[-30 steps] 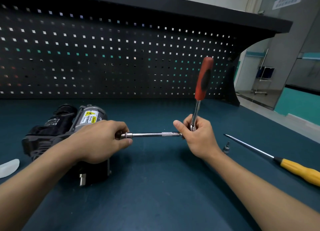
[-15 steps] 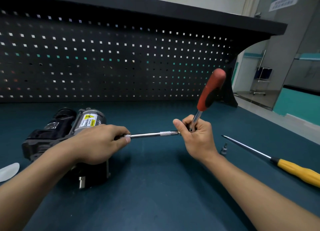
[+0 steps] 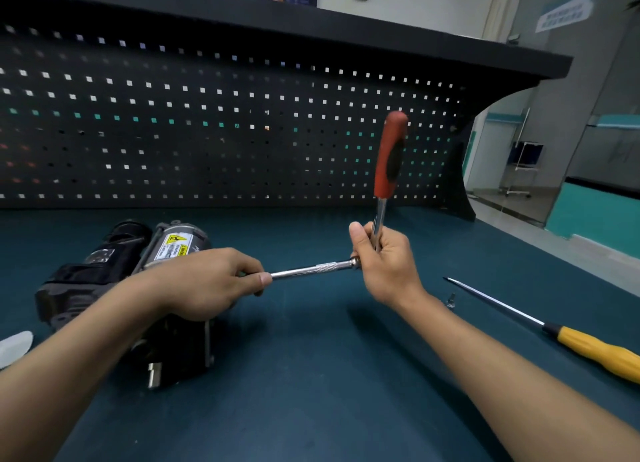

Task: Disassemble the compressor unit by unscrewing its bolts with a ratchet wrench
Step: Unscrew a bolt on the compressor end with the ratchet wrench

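Right hand of mine grips the ratchet wrench near its head, red handle upright; my left hand pinches the far end of its extension bar. Compressor unit lies on the tabletop at left, beneath my left wrist.
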Demonstrator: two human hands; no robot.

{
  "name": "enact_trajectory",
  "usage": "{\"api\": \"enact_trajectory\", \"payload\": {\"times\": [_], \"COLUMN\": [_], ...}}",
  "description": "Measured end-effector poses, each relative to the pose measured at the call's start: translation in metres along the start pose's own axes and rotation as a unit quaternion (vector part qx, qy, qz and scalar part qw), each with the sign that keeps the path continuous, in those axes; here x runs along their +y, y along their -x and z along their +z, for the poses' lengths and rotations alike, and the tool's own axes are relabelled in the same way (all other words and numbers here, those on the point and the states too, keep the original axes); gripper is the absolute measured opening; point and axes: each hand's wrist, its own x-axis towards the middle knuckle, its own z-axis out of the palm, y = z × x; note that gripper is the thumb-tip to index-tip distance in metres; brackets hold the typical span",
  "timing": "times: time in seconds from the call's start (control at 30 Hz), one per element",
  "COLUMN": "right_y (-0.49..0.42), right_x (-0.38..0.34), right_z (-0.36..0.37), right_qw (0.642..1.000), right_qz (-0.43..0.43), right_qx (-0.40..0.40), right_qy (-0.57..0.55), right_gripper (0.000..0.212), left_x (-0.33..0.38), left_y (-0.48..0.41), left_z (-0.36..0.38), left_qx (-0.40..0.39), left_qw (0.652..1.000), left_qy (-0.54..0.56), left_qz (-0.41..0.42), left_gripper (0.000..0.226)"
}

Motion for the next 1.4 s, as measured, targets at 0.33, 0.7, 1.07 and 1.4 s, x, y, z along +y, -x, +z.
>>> {"api": "enact_trajectory", "payload": {"times": [0.33,0.7,1.07,1.4], "right_y": [-0.011,0.008,0.014,0.021], "right_x": [-0.008,0.004,0.018,0.017], "right_z": [-0.017,-0.012,-0.005,-0.003], "right_qw": [0.889,0.872,0.947,0.991], "right_qz": [0.410,0.438,0.285,0.116], "right_qx": [-0.205,-0.195,-0.116,-0.035], "right_qy": [-0.005,-0.098,-0.087,-0.050], "right_gripper": [0.048,0.044,0.047,0.048], "left_x": [0.002,0.006,0.005,0.005], "left_y": [0.004,0.010,0.011,0.011], "left_z": [0.000,0.003,0.006,0.006], "left_qx": [-0.006,0.025,0.049,0.061], "left_qw": [1.000,0.998,0.995,0.994], "left_qy": [0.000,-0.055,-0.084,-0.091], "left_qz": [0.003,-0.014,-0.011,-0.022], "left_gripper": [0.032,0.033,0.028,0.039]}}
